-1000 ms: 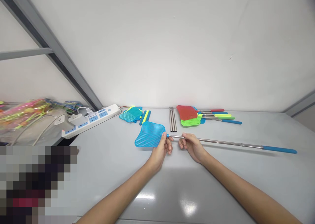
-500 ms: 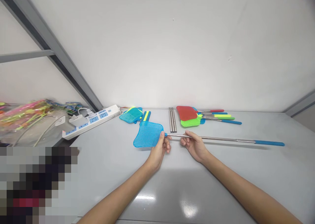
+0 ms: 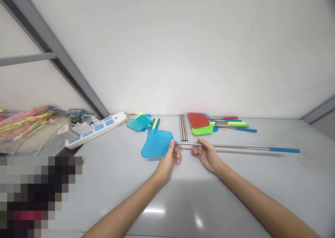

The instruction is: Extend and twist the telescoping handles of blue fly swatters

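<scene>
A blue fly swatter (image 3: 157, 144) with a long extended metal rod lies across both hands, its blue handle pointing right. My left hand (image 3: 169, 158) is closed on it where the mesh head meets the rod, thumb on the head's edge. My right hand (image 3: 205, 153) pinches the metal rod a short way along. Behind them rests a pile of finished swatters, with a red head (image 3: 198, 120) over a green head (image 3: 202, 130) and coloured handles to the right. Several metal tubes (image 3: 183, 128) lie side by side left of that pile.
Loose teal and yellow swatter heads (image 3: 139, 123) lie back left, beside blue and yellow handle pieces (image 3: 155, 123). A white power strip (image 3: 98, 129) with plugs and cables sits further left, near plastic-wrapped colourful items (image 3: 28, 121). A wall stands behind the grey table (image 3: 125, 182).
The far blue handle end has shifted slightly left, and the rod looks a little shorter. Both hands hold nearly the same places.
</scene>
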Motion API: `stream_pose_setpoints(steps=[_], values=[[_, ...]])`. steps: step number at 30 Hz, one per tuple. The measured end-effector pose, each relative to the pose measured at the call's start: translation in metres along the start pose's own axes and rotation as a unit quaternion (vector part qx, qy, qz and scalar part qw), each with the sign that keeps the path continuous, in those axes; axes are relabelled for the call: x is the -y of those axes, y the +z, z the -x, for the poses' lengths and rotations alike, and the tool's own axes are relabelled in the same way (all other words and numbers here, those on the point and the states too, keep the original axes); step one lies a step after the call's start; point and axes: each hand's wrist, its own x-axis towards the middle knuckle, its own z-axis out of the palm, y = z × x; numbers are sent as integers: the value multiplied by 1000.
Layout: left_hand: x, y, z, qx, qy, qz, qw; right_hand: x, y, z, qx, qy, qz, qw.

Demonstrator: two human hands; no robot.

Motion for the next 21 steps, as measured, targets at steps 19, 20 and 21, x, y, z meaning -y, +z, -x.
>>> stream_pose_setpoints(steps=[19, 20, 21], values=[[0, -1, -1, -51, 34, 12, 998, 4, 0, 4, 35, -31, -64, 997], [0, -1, -1, -54, 35, 13, 998, 4, 0, 4, 34, -32, -64, 997], [0, -1, -1, -57, 35, 13, 998, 4, 0, 4, 33, -34, -64, 997]])
